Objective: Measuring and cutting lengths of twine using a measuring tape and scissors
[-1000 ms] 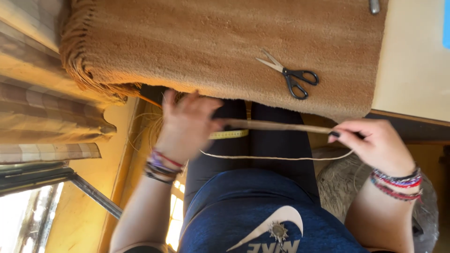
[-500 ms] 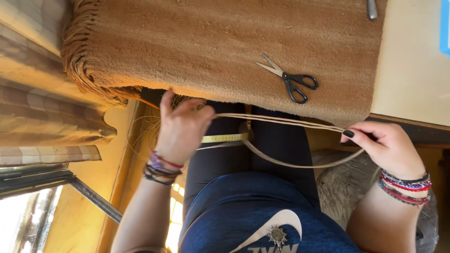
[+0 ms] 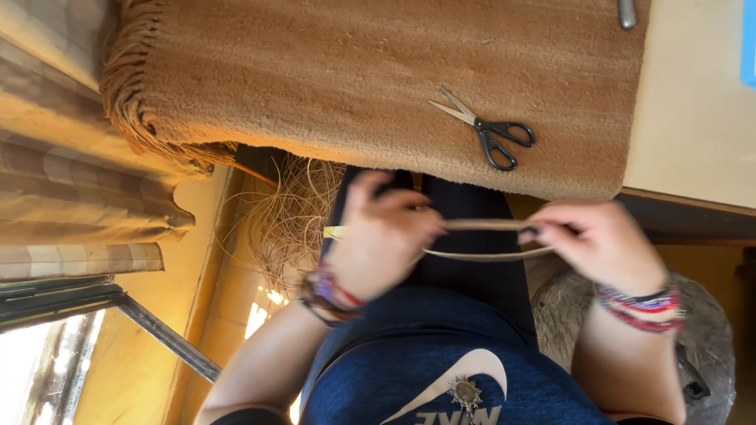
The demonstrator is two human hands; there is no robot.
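Observation:
Over my lap, both hands hold pale straw fibre strands [image 3: 484, 238] stretched between them. My left hand [image 3: 386, 232] is blurred with motion, its fingers closed around the strands' left end, where a yellowish tip pokes out. My right hand [image 3: 594, 240] pinches the strands' right end between thumb and fingers. One strand runs straight between the hands and another sags in a loop below it. Beaded bracelets circle both wrists. Black-handled scissors [image 3: 488, 130] lie shut on the brown woven cloth [image 3: 354, 79] just beyond my hands.
A loose bundle of straw fibres [image 3: 291, 216] hangs under the cloth's edge, left of my knees. The cloth covers a table [image 3: 693, 118], with a metal tool tip [image 3: 627, 12] at its far edge. Checked curtain [image 3: 71, 197] and window frame are at left.
My two hands have drawn closer together. The left hand has dropped from a raised, spread pose and closed on the strands; the hanging loop has become shorter.

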